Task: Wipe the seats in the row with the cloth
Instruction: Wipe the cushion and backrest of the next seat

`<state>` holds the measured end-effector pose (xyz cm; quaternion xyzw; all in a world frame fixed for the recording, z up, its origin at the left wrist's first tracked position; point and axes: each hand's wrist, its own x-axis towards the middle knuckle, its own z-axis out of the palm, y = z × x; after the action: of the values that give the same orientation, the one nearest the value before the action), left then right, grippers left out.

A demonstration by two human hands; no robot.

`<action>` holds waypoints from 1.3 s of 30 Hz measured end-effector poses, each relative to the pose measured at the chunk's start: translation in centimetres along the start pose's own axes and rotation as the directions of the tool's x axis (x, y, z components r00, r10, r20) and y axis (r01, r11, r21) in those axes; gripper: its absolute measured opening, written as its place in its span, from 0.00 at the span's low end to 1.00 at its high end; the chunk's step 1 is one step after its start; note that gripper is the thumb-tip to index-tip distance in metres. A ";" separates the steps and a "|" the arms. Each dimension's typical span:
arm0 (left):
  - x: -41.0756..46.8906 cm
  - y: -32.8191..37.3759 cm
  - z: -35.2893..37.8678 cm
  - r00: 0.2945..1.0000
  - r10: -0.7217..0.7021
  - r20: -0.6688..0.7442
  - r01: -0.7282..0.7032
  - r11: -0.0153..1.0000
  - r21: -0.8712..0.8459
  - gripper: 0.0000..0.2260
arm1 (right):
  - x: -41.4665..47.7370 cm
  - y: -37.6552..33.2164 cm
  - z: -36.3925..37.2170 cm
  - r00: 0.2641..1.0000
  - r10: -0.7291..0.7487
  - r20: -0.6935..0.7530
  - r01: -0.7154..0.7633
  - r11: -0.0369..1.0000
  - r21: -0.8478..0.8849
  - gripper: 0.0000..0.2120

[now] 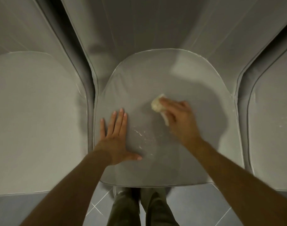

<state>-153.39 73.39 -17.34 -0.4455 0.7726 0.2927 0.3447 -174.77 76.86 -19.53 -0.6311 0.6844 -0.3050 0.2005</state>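
The left seat [33, 119] lay well to the left of the grip, pale and matt. Nearer the grip, the left hand [116, 137] rested flat on the middle seat [155, 75], holding nothing. Its fingers were straight and slightly spread, with the thumb pointing toward the grip. It looked like a brace for leaning in.

Between that thumb and the grip, just below and left of the cloth, white smears [142, 136] speckled the grey cover. The cloth [158, 104] sat bunched in a pale wad near the middle of this seat. The right hand [180, 116] gripped it, fingers curled over the wad and bearing it down, and 1 end poked out beneath the hand. That hand was slightly blurred, so how hard it pressed could not be told.

To do this step well, the stroke probably needed to run down and left from the grip, straight across the smears. Overlapping passes would help, and the wad could be opened flatter so it covered more. The brace hand would have to shift so the patch under it got wiped too.

To the right of the grip, the right seat [273, 128] carried faint white marks, so of the 3 seats it probably needed wiping too.
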 end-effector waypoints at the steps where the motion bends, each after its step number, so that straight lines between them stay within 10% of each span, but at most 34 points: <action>1: 0.1 0.1 0.1 1.000 -0.001 0.009 0.001 1.000 0.005 0.62 | 0.4 1.4 -0.8 0.998 0.055 -0.042 -0.057 0.996 -0.067 0.16; 15: 0.1 -0.2 0.9 0.997 0.030 -0.076 -0.027 0.999 0.039 0.62 | -6.6 -5.1 5.3 0.988 0.130 -0.086 -0.125 0.990 0.064 0.14; 24: -1.3 -0.2 2.6 0.991 0.095 -0.096 -0.086 0.991 0.102 0.62 | -9.8 1.8 -2.4 0.787 0.446 -0.426 -0.535 0.837 -0.112 0.14; 32: -0.9 0.0 3.2 0.983 0.092 -0.156 -0.082 0.994 0.065 0.62 | -8.9 -5.8 8.9 0.895 0.291 -0.337 -0.337 0.938 -0.085 0.16; 39: -2.5 0.3 4.7 0.977 0.101 -0.189 -0.098 0.995 0.021 0.61 | -11.5 -2.4 1.3 0.881 0.286 -0.376 -0.329 0.943 -0.053 0.15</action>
<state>-151.47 78.30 -18.04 -0.4301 0.8250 0.2612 0.2571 -170.68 87.91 -20.17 -0.4576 0.8176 -0.3403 0.0798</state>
